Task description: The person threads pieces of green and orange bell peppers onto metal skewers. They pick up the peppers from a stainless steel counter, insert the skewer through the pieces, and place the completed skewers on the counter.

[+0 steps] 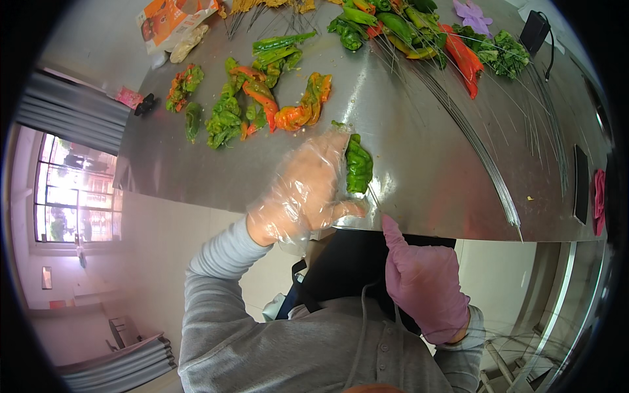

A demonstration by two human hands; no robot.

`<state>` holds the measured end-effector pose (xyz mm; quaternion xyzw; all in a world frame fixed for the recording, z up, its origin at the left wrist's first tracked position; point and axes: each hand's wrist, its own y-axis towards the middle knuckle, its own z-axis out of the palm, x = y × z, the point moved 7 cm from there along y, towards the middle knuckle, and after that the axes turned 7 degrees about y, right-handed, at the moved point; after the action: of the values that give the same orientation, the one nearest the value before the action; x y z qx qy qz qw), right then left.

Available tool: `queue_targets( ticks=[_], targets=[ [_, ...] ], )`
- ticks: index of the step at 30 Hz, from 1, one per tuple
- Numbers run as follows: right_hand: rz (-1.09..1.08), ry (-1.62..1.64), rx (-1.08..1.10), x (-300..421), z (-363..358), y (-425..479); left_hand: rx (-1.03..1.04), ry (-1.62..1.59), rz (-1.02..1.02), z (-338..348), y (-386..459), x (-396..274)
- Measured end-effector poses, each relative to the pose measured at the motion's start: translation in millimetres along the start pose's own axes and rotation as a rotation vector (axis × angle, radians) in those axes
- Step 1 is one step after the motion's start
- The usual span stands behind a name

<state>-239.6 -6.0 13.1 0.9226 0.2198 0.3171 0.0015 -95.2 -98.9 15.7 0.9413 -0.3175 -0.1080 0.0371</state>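
My left hand (pixel 307 184), in a loose clear plastic glove, lies flat with the thumb spread from the fingers. Its edge is right beside a folded green pepper (pixel 359 164) on the steel table (pixel 432 182). Thin metal skewer (pixel 374 195) runs out of the pepper's near end towards my right hand (pixel 425 287). That hand wears a pink glove; its index finger lies along the skewer's line and the other fingers are curled. The skewer's rear part is hidden by the hand. A small green scrap (pixel 338 124) lies by my left fingertips.
Cooked green and red peppers (pixel 255 100) lie beyond my left hand. A pepper heap (pixel 403 24) sits at the far side. Loose skewers (pixel 471 132) stretch across the right, one bundle reaching the front edge. A black phone-like slab (pixel 580 184) and an orange-white bag (pixel 172 24) flank the table.
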Motion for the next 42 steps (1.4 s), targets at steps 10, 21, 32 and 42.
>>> queue_targets(
  ticks=[10, 21, 32, 42],
  targets=[
    [0.034, -0.104, 0.031, 3, 4, 19, -0.009, 0.004, -0.003, -9, 5, -16],
    [0.066, -0.13, -0.067, -7, 17, 43, 0.009, 0.062, -0.025, -4, 4, -14],
    [0.175, 0.605, -0.316, -42, -21, 28, -0.203, -0.057, -0.118, -23, -41, 4],
    [0.077, 0.409, -0.478, -60, -117, 99, -0.413, 0.039, -0.233, -8, -51, 15]
  ],
)
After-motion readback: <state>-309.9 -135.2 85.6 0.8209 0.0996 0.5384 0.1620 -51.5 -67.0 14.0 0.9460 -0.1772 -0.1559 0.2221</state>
